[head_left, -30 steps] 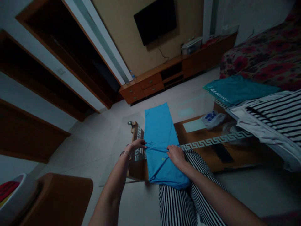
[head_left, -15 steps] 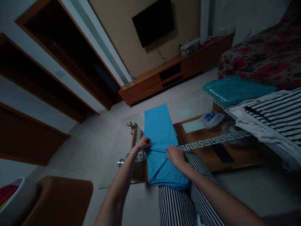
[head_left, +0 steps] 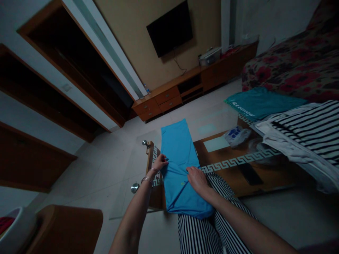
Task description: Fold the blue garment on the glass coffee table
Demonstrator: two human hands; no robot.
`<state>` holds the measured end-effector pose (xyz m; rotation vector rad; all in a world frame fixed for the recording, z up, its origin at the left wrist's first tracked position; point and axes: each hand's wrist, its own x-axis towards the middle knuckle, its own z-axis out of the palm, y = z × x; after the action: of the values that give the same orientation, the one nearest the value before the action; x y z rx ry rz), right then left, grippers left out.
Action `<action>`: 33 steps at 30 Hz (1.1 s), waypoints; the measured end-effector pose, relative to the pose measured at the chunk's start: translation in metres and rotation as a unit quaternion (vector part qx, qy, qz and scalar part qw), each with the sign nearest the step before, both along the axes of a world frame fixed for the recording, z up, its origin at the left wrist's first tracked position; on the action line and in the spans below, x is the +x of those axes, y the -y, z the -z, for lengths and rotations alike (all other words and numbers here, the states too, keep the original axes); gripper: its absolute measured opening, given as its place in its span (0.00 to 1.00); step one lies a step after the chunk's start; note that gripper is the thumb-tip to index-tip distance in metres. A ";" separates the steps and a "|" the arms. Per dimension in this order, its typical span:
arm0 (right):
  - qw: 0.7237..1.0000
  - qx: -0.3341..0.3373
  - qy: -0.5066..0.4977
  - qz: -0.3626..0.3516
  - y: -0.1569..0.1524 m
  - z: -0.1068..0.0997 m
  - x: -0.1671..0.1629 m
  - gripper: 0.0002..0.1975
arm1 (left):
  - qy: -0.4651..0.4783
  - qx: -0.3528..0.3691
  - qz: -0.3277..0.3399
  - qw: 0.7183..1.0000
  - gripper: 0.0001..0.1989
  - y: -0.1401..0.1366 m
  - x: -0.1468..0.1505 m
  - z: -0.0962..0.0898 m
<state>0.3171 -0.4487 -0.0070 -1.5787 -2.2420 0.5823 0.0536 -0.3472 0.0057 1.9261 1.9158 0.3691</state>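
A striped cloth (head_left: 203, 229) lies closest. On it and the glass table (head_left: 227, 155) lies a folded blue shirt (head_left: 178, 165). The left hand (head_left: 159, 162) pinches its left edge. The right hand (head_left: 196, 179) lies flat on it, fingers loosely spread. Farther off sits a teal shirt (head_left: 261, 103).

Taking the glass-topped wooden coffee table (head_left: 227, 163) as landmark: its near-left end is covered by a folded bright blue garment (head_left: 178, 165). The middle of the top lies bare. Further right, a crumpled white plastic bag (head_left: 236, 134) and a heap of striped and white clothes (head_left: 304, 137) block the way.
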 end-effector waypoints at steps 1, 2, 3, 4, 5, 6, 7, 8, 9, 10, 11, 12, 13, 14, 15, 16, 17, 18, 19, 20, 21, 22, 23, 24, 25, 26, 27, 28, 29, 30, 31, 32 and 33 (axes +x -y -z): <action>1.000 0.003 0.001 0.005 0.001 -0.001 0.000 0.16 | -0.016 0.021 -0.010 1.000 0.14 0.003 0.002 0.000; 1.000 0.009 0.000 0.013 0.001 -0.001 0.001 0.16 | -0.033 0.043 -0.021 0.998 0.15 0.008 0.005 0.000; 1.000 0.020 -0.003 0.020 0.002 -0.001 0.001 0.16 | -0.047 0.064 -0.031 0.996 0.16 0.013 0.009 -0.001; 0.999 0.039 -0.011 0.025 0.003 0.000 0.002 0.17 | -0.062 0.090 -0.039 0.993 0.17 0.020 0.013 -0.001; 0.997 0.065 -0.021 0.026 0.004 0.001 0.003 0.18 | -0.084 0.121 -0.040 0.988 0.18 0.028 0.018 -0.001; 0.995 0.095 -0.032 0.023 0.005 0.004 0.004 0.19 | -0.113 0.154 -0.030 0.981 0.19 0.036 0.023 0.000; 0.991 0.124 -0.042 0.016 0.006 0.008 0.006 0.19 | -0.149 0.183 -0.008 0.972 0.21 0.046 0.028 0.002; 0.988 0.146 -0.046 0.008 0.007 0.014 0.008 0.20 | -0.186 0.202 0.025 0.961 0.24 0.055 0.032 0.006; 0.986 0.159 -0.044 0.001 0.008 0.020 0.010 0.20 | -0.219 0.207 0.060 0.951 0.27 0.065 0.036 0.010; 0.986 0.164 -0.039 -0.003 0.009 0.026 0.013 0.20 | -0.244 0.197 0.089 0.945 0.29 0.073 0.038 0.016; 0.986 0.163 -0.032 -0.007 0.011 0.032 0.016 0.20 | -0.257 0.174 0.106 0.945 0.31 0.081 0.038 0.021; 0.987 0.159 -0.024 -0.012 0.012 0.037 0.019 0.21 | -0.261 0.149 0.111 0.947 0.32 0.087 0.038 0.027; 0.988 0.154 -0.016 -0.018 0.014 0.041 0.022 0.21 | -0.262 0.128 0.107 0.951 0.32 0.091 0.037 0.031; 0.988 0.150 -0.008 -0.025 0.016 0.044 0.026 0.22 | -0.260 0.112 0.101 0.954 0.32 0.094 0.036 0.035; 0.989 0.146 0.000 -0.031 0.019 0.047 0.029 0.22 | -0.259 0.101 0.095 0.956 0.33 0.096 0.034 0.038; 0.989 0.144 0.008 -0.036 0.021 0.048 0.031 0.23 | -0.257 0.094 0.092 0.957 0.33 0.096 0.033 0.039; 0.989 0.144 0.014 -0.038 0.023 0.049 0.034 0.23 | -0.256 0.089 0.090 0.958 0.33 0.096 0.032 0.040; 0.988 0.146 0.017 -0.037 0.025 0.050 0.036 0.23 | -0.254 0.086 0.089 0.959 0.34 0.096 0.031 0.040; 0.988 0.149 0.019 -0.034 0.027 0.050 0.038 0.23 | -0.253 0.083 0.089 0.960 0.34 0.095 0.031 0.039; 0.988 0.150 0.020 -0.031 0.029 0.051 0.040 0.23 | -0.250 0.081 0.089 0.961 0.34 0.095 0.031 0.038; 0.988 0.149 0.020 -0.028 0.031 0.051 0.043 0.23 | -0.248 0.080 0.087 0.962 0.34 0.095 0.032 0.037; 0.989 0.146 0.020 -0.026 0.033 0.051 0.047 0.23 | -0.245 0.078 0.082 0.963 0.34 0.095 0.032 0.036; 0.990 0.139 0.019 -0.024 0.036 0.050 0.052 0.23 | -0.243 0.076 0.073 0.964 0.34 0.096 0.032 0.034; 0.991 0.129 0.017 -0.023 0.040 0.048 0.058 0.23 | -0.242 0.073 0.059 0.966 0.33 0.098 0.032 0.032; 0.993 0.118 0.013 -0.020 0.045 0.046 0.066 0.23 | -0.240 0.069 0.041 0.967 0.33 0.101 0.031 0.029; 0.994 0.108 0.004 -0.015 0.051 0.044 0.075 0.23 | -0.238 0.067 0.023 0.969 0.32 0.105 0.030 0.027; 0.995 0.097 -0.009 -0.006 0.058 0.042 0.085 0.22 | -0.237 0.067 0.008 0.969 0.31 0.111 0.027 0.024; 0.996 0.086 -0.030 0.005 0.067 0.039 0.096 0.20 | -0.234 0.072 -0.002 0.970 0.30 0.118 0.025 0.021; 0.996 0.072 -0.059 0.014 0.077 0.038 0.106 0.17 | -0.229 0.082 -0.004 0.970 0.28 0.127 0.022 0.018; 0.994 0.050 -0.096 0.021 0.088 0.037 0.116 0.15 | -0.222 0.097 0.001 0.970 0.25 0.138 0.019 0.015; 0.990 0.017 -0.139 0.026 0.099 0.037 0.123 0.14 | -0.213 0.116 0.013 0.970 0.23 0.151 0.017 0.012; 0.983 -0.024 -0.182 0.029 0.110 0.037 0.129 0.14 | -0.203 0.132 0.032 0.970 0.22 0.164 0.016 0.009; 0.972 -0.067 -0.221 0.030 0.119 0.038 0.131 0.15 | -0.193 0.144 0.059 0.969 0.21 0.179 0.016 0.006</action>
<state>0.4485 -0.5678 -0.0451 -1.4013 -1.8477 0.9782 0.0694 -0.5259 -0.0006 2.4394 2.0589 0.2621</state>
